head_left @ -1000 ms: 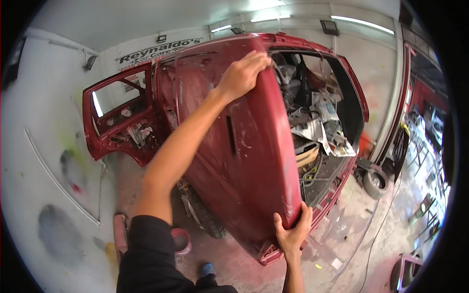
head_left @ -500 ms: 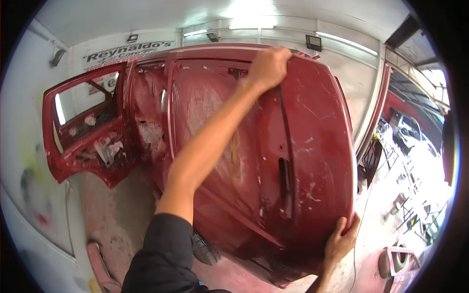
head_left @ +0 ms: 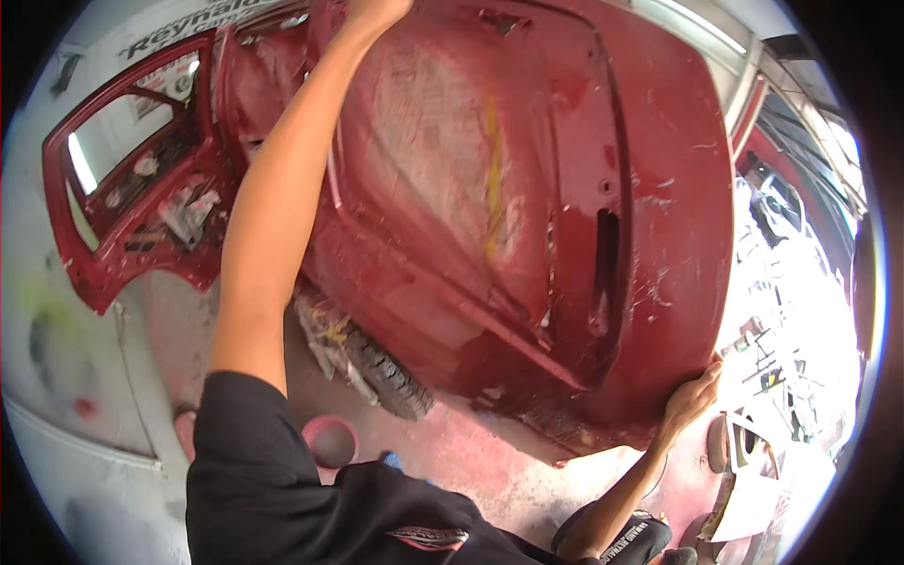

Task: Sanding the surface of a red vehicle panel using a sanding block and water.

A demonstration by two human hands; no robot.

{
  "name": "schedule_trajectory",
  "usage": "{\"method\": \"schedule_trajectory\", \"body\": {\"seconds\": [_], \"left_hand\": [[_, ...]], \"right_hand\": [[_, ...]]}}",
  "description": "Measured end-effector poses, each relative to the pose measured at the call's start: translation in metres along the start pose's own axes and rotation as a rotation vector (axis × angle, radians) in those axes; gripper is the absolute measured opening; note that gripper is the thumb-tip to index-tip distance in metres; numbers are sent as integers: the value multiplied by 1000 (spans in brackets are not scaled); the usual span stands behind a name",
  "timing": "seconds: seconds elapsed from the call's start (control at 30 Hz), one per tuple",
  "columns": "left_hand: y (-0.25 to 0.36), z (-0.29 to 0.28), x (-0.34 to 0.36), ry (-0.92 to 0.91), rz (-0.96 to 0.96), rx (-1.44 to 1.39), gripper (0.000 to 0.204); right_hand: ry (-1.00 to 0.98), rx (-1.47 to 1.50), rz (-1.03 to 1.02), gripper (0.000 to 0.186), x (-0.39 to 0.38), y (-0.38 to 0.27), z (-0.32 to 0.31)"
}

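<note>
A large dark red car body (head_left: 659, 217) fills the middle, its paint scuffed, with a dull sanded patch and a long dark slot. At its lower right edge my right hand (head_left: 695, 395) is closed, fingers curled at the rim of the panel. My left arm reaches up across the body's left part. Only part of my left hand (head_left: 377, 9) shows at the upper border, near the top of the body; its fingers are cut off, so what it touches is hidden.
An open red door shell (head_left: 71, 231) hangs at the left, near a pale wall. Below the body are a tyre (head_left: 391, 377) and a round pink tub (head_left: 330, 441). Loose car parts (head_left: 744, 443) stand at the lower right. Bright clutter lies beyond.
The view has tilted down, so the body sits higher. My left hand has moved left across the top of the body. My right hand has slid slightly lower along the edge.
</note>
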State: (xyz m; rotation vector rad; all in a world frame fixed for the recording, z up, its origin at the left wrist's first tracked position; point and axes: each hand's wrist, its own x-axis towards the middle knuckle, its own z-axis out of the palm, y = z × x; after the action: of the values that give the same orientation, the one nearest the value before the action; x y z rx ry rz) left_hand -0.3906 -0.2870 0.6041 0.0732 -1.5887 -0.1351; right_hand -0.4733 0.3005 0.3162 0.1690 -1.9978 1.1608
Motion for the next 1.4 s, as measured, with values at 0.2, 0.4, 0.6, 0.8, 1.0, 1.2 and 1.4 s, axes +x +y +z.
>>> {"method": "schedule_trajectory", "body": {"seconds": [0.2, 0.4, 0.6, 0.8, 1.0, 1.2, 1.4], "left_hand": [[11, -214, -316, -141, -938, -476, 26], [97, -446, -697, -22, -2158, -380, 36], [182, -508, -766, 273, -2428, -229, 40], [154, -494, -904, 44, -2421, -75, 25], [91, -508, -1075, -846, -1934, 613, 26], [15, -466, -1182, -1308, -1720, 340, 23], [11, -425, -1266, -546, -1756, 150, 23]], "right_hand": [[192, 20, -107, 45, -6, -11, 12], [284, 285, -444, 41, -75, -66, 36], [-1190, 624, -209, 21, -322, -113, 106], [-2045, 324, 17, 14, -592, 1, 131], [-2121, 127, -33, 22, -806, 64, 170], [-2154, -47, -112, 24, -961, 129, 262], [-2015, -363, -688, 28, -1051, 249, 274]]}}
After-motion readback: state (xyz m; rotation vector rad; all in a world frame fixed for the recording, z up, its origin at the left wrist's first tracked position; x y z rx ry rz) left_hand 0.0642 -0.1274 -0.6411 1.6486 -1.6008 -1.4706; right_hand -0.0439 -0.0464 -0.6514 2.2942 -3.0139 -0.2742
